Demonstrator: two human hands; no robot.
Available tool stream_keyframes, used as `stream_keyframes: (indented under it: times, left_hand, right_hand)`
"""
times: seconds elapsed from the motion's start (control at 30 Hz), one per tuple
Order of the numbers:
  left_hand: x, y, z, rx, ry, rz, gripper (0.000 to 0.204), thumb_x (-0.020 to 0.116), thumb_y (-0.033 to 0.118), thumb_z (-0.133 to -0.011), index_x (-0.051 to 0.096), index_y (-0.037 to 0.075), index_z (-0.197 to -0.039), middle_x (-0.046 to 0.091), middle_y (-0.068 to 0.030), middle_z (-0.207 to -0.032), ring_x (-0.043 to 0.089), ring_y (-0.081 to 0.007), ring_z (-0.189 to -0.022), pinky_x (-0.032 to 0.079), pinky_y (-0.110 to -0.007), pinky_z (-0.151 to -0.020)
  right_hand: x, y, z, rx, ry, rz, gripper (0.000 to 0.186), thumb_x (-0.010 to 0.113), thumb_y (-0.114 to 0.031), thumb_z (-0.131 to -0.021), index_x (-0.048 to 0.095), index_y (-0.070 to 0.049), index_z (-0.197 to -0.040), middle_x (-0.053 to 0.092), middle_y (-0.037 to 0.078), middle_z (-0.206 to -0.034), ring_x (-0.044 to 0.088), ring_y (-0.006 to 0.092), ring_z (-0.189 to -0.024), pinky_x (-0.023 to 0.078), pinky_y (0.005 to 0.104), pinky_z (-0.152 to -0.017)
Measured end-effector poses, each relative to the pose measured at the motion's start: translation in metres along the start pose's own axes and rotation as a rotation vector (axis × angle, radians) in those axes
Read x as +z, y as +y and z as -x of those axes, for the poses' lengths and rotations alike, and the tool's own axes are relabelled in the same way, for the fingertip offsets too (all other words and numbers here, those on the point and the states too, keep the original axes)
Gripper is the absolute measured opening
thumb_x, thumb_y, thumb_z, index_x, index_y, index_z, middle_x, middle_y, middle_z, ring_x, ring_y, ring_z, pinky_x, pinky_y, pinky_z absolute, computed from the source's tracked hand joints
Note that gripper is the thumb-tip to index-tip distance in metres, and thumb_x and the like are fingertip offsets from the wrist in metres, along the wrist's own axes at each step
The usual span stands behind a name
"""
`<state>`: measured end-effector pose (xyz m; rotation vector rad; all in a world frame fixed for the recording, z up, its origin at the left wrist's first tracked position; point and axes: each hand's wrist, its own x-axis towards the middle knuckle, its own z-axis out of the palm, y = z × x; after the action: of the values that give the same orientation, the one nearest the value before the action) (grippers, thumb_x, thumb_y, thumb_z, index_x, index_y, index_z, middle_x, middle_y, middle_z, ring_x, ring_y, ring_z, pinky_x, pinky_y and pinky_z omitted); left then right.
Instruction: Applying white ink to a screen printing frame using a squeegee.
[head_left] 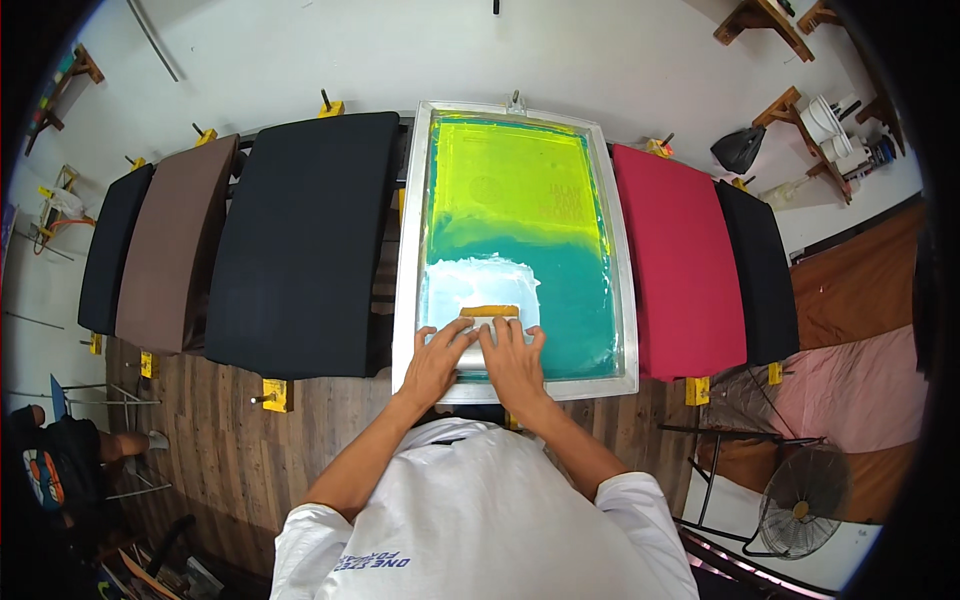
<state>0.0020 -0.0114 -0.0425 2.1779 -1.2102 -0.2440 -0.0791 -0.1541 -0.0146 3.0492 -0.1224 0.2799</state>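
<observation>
In front of me lies a screen-printing frame [625,310] with silver metal edges. Its mesh is bright yellow-green at the far half and teal at the near half. A patch of pale blue-white ink [470,283] covers the near left of the mesh. Both hands grip a squeegee [489,312], which shows a tan strip and a silver-grey body, at the near edge of this patch. My left hand [437,358] is closed on its left side and my right hand [512,358] on its right. The thumbs come close together at the middle; the squeegee's lower part is partly hidden by the hands.
Cloth-covered boards stand in a row: a large black one [305,245], a brown one [175,245] to its left, and a red one [680,260] right of the frame. Yellow clamps [277,396] jut from their ends. A fan [803,505] stands at lower right; a person [75,460] is at far left.
</observation>
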Motion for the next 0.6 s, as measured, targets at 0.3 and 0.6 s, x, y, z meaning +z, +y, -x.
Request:
stream_keyframes:
  times: [0.3, 0.6]
  left_hand:
    - [0.017, -0.015, 0.025, 0.022, -0.027, 0.039, 0.063, 0.064, -0.014, -0.069, 0.05, 0.005, -0.128, 0.045, -0.0119, -0.14, 0.043, -0.0277, -0.132, 0.035, -0.045, -0.108]
    - [-0.02, 0.006, 0.017, -0.019, -0.168, 0.034, 0.06, 0.068, -0.007, -0.068, 0.051, 0.002, -0.125, 0.052, -0.0143, -0.133, 0.049, -0.0297, -0.124, 0.037, -0.043, -0.106]
  right_hand:
    - [0.006, -0.014, 0.017, -0.11, -0.1, 0.016, 0.037, 0.061, -0.009, -0.081, 0.057, -0.006, -0.118, 0.052, 0.009, -0.108, 0.05, 0.0234, -0.103, 0.034, 0.0451, -0.087]
    - [-0.028, -0.003, -0.002, -0.114, -0.16, -0.101, 0.022, 0.061, -0.011, -0.082, 0.064, -0.01, -0.103, 0.056, 0.008, -0.102, 0.053, 0.023, -0.102, 0.034, 0.0478, -0.087]
